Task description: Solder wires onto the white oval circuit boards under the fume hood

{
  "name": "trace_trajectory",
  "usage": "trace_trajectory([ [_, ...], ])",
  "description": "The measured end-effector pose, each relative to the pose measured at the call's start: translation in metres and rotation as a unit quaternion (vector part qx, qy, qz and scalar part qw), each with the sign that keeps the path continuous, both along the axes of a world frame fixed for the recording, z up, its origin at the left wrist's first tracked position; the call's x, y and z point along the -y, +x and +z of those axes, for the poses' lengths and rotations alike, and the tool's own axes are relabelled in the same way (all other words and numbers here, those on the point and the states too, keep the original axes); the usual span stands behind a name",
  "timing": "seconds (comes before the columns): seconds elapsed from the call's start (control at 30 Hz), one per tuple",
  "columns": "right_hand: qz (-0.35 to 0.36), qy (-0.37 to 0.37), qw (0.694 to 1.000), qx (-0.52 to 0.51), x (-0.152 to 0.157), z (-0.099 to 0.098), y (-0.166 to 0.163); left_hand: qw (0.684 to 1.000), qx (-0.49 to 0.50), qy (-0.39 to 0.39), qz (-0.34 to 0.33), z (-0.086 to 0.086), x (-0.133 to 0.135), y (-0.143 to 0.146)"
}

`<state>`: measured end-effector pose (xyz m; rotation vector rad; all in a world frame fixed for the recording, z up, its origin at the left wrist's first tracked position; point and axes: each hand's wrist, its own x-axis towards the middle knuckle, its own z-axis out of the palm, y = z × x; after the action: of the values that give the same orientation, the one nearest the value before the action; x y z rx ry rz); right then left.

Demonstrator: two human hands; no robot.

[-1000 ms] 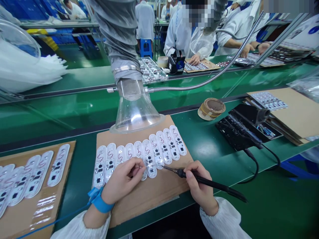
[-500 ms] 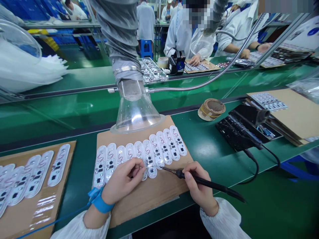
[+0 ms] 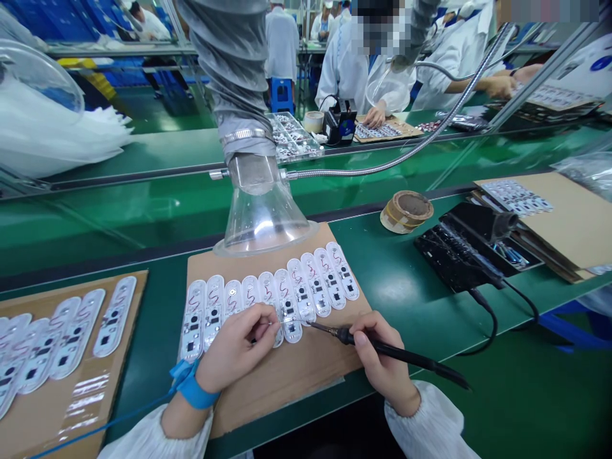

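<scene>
A row of white oblong circuit boards (image 3: 268, 303) lies on a brown cardboard sheet (image 3: 287, 370) in front of me. My left hand (image 3: 236, 347), with a blue wrist strap, is closed in a pinch on a thin solder wire whose end reaches a board near the row's middle. My right hand (image 3: 382, 360) grips a black soldering iron (image 3: 406, 357) like a pen. Its tip points left and touches the lower end of that same board.
A clear fume funnel (image 3: 261, 213) on a grey hose hangs just behind the boards. More boards lie on cardboard (image 3: 71, 357) at the left. A tape roll (image 3: 406, 210) and black iron stand (image 3: 471, 245) sit at the right. Other workers sit across the green belt.
The iron's tip has crept slightly left along the board. My hands otherwise hold the same places.
</scene>
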<state>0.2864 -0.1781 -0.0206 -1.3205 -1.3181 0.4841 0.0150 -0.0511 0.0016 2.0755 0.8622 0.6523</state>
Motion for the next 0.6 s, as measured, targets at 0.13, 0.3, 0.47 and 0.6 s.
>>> trace_trajectory([
  [0.13,-0.011,0.005,1.0,0.001,-0.0019,0.0028,-0.0009,1.0,0.004,0.004,0.001,-0.0008,-0.0001,-0.0009],
  [0.3,-0.014,0.007,1.0,-0.009,-0.0016,0.0035,-0.0018,1.0,0.012,0.011,-0.003,-0.0025,0.0,-0.0017],
  [0.47,-0.016,0.006,1.0,-0.012,-0.0007,0.0006,-0.0012,0.998,0.025,0.059,-0.002,-0.0024,0.0007,-0.0022],
  [0.6,-0.012,0.007,1.0,-0.025,0.0003,-0.0033,0.0004,0.994,0.038,0.102,0.001,0.0007,0.0041,-0.0053],
])
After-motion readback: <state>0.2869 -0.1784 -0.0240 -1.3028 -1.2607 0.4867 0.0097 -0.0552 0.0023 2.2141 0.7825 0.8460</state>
